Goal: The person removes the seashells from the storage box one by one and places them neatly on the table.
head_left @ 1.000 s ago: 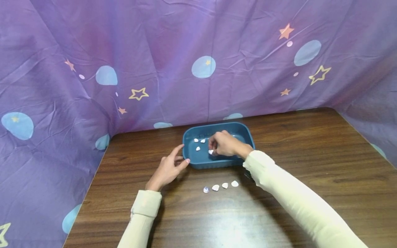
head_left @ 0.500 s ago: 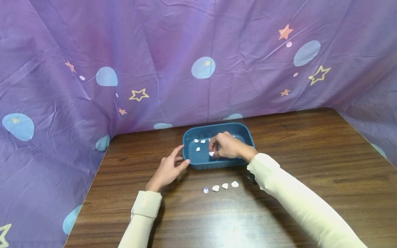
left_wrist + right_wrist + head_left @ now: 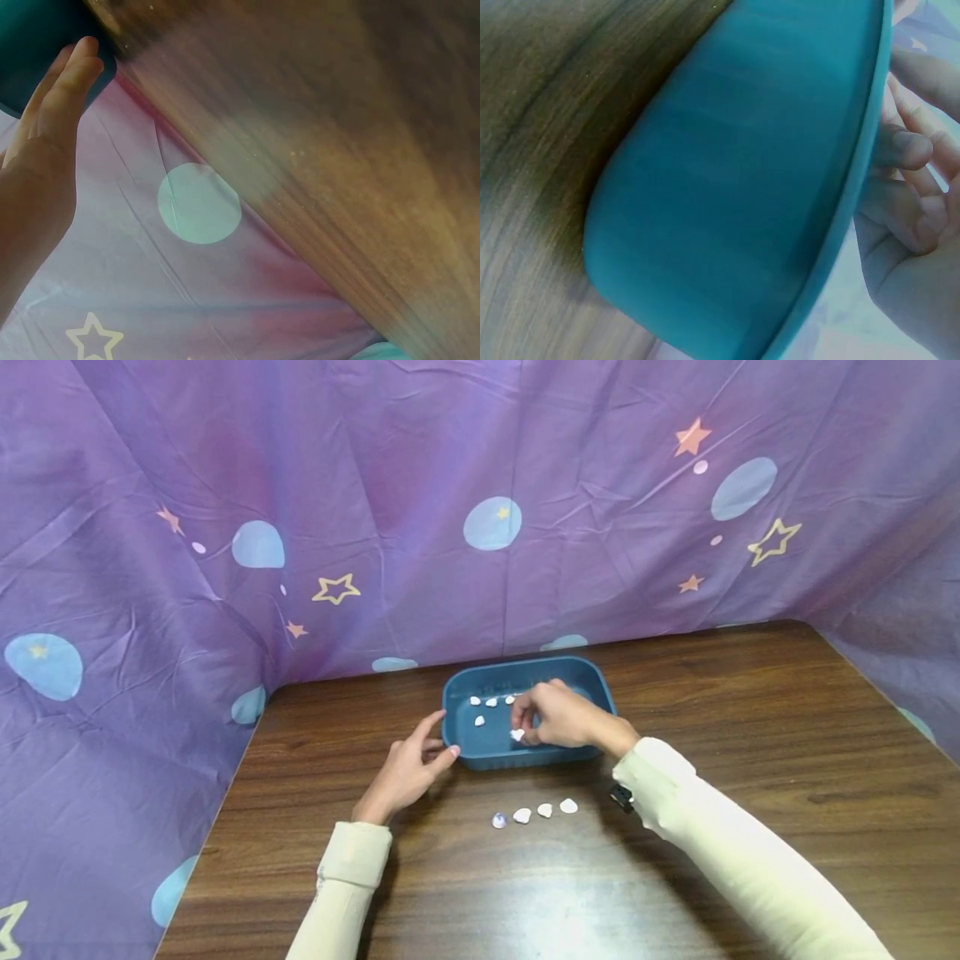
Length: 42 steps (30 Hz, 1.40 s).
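In the head view my right hand (image 3: 551, 717) reaches into a blue plastic bin (image 3: 471, 752), its fingertips pinching a small white seashell (image 3: 517, 736) low over the bin floor. Left of it a single white shell (image 3: 480, 721) lies on the floor, with a row of three white shells (image 3: 491, 702) behind. My left hand (image 3: 405, 770) rests against the bin's front left corner, thumb on the front wall and extended fingers on the left side. The left wrist view shows those fingers (image 3: 64, 94) along the bin wall. In the right wrist view the bin wall hides the fingertips and shell.
Several more shells (image 3: 545, 811) lie in a row on the wooden table (image 3: 450, 877) in front of the bin, the leftmost bluish. A purple patterned cloth (image 3: 420, 485) hangs behind the table. A small black object (image 3: 621, 798) shows under the right sleeve.
My right hand has shifted slightly right and nearer with the pinched shell. That uncovers the third shell of the back row. The left hand stays in place.
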Each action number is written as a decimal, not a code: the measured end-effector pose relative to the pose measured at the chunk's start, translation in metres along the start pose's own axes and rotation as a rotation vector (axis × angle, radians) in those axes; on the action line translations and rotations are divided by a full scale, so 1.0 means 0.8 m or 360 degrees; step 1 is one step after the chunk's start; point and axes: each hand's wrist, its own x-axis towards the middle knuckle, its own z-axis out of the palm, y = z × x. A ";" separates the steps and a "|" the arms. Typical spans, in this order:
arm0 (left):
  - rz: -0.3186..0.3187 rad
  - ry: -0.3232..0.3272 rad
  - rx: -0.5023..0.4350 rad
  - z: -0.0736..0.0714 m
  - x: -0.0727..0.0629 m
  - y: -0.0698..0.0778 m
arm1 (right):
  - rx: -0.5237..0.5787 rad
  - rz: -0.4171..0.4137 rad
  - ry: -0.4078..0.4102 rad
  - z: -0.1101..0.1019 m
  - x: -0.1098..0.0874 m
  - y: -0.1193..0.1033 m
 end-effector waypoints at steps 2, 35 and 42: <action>0.0000 0.0001 0.0002 0.000 0.000 0.000 | -0.0003 -0.0018 0.0008 -0.001 -0.002 -0.002; -0.0002 0.0004 -0.0017 0.000 0.001 -0.003 | -0.0020 -0.0227 -0.0093 -0.013 -0.043 -0.006; -0.0002 -0.0011 -0.0021 0.001 0.000 -0.002 | 0.0002 -0.0220 -0.0103 -0.009 -0.057 -0.003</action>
